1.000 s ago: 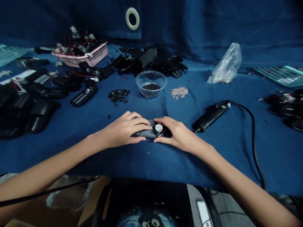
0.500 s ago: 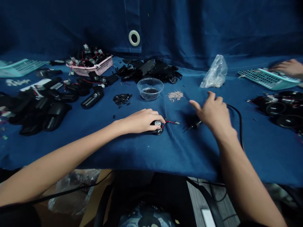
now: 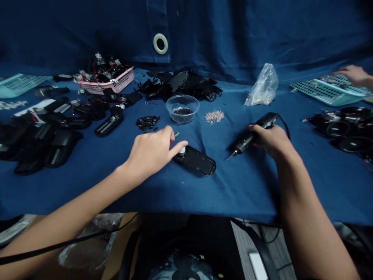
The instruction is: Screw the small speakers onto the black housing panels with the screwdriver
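Observation:
My left hand (image 3: 153,151) is closed on one end of a long black plastic housing (image 3: 198,160), which lies with its hollow side up. A round pale metal part sits in the housing by my thumb, and a small green circuit board (image 3: 176,135) on red wire pokes out past my fingers. My right hand (image 3: 271,138) grips a black electric screwdriver (image 3: 247,140), its bit angled down to the left above the cloth. Beyond the housing are a pile of small silver screws (image 3: 215,116) and a clear bowl (image 3: 186,105) holding tiny dark pieces.
Small black parts (image 3: 148,122) lie left of the bowl. Black shells (image 3: 177,83) are heaped behind it. A pink basket (image 3: 124,81) and dark housings (image 3: 65,146) fill the left. At right are a plastic bag (image 3: 264,87), a teal basket (image 3: 329,95) and a co-worker's hand (image 3: 354,74).
My right hand has closed around the screwdriver and raised it from the cloth. The housing has turned, with its long end now pointing right, and my left hand has shifted left with it.

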`<state>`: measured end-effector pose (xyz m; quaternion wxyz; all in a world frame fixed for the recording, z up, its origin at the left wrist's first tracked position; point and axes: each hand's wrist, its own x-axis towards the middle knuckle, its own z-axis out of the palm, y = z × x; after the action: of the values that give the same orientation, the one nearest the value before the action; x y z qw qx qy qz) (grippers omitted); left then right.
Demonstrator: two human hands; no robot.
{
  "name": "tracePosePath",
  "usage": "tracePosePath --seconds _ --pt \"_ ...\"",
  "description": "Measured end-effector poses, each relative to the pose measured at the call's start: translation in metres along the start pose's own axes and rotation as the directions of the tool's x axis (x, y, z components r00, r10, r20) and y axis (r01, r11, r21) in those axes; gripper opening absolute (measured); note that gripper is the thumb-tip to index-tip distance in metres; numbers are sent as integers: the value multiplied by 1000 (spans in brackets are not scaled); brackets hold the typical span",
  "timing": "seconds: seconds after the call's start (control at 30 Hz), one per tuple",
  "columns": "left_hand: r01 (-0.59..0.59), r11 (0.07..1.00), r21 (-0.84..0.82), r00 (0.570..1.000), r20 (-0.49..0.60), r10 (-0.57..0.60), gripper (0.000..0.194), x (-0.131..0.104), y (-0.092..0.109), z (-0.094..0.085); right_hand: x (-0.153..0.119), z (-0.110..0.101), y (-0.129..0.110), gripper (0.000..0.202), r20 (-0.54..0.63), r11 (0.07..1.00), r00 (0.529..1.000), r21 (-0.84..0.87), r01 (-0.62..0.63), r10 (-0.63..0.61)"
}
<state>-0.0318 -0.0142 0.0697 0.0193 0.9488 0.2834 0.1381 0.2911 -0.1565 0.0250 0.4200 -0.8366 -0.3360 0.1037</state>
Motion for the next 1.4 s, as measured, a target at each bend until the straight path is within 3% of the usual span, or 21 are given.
tracePosePath --seconds 0.07,0.13,0.2,0.23,0.37,0.53,0.73,0.83,0.93,0.97,1.0,1.03,1.07,1.13,1.17,1.23,1.4 --pt "-204 972 -120 975 67 213 45 7 -11 -6 0 2 -7 33 -53 959 988 252 -128 145" --pt "-324 901 -289 892 224 393 50 15 -20 -4 -1 5 -16 22 -63 832 960 517 -202 272" --pt "-290 853 -434 820 347 456 49 21 -26 4 -2 10 -24 14 -39 724 954 660 -199 297" --pt "-246 845 -474 813 374 446 47 21 -27 9 -3 11 -28 12 -25 690 953 696 -200 301" --pt "-103 875 -472 887 354 295 48 10 -23 21 -6 16 -36 12 -1 594 942 776 -212 336" --pt "-106 878 -466 928 270 255 55 -8 -14 30 -11 22 -43 13 19 507 922 831 -229 386" --pt "-82 854 -514 945 231 230 57 -12 -17 39 -17 26 -68 31 323 134 851 903 -408 414" --pt "-122 858 -499 961 156 227 58 16 -26 29 -16 29 -86 32 431 1 834 888 -460 343" --pt "-148 909 -389 989 -84 125 34 77 -38 18 -16 36 -99 32 383 15 844 908 -419 376" --pt "-149 940 -308 988 -93 126 27 102 -42 17 -17 40 -100 31 352 37 841 915 -401 411" --pt "-141 967 -211 990 -16 141 23 126 -45 17 -18 43 -101 31 329 61 833 917 -395 446" --pt "-141 983 -116 979 132 156 22 149 -47 18 -19 47 -100 31 316 83 821 913 -399 475" --pt "-156 987 -46 934 318 163 24 170 -47 21 -21 50 -99 32 309 103 811 907 -409 497" --pt "-178 984 -2 840 521 153 28 199 -46 30 -24 53 -95 32 287 140 799 899 -416 529" --pt "-183 983 6 803 578 146 30 208 -44 35 -25 54 -93 31 270 156 798 899 -410 539" --pt "-191 981 28 767 628 132 30 216 -42 44 -26 55 -90 30 239 180 793 899 -398 560" --pt "-224 973 59 753 644 134 32 213 -44 54 -26 55 -89 30 244 194 801 893 -405 547"
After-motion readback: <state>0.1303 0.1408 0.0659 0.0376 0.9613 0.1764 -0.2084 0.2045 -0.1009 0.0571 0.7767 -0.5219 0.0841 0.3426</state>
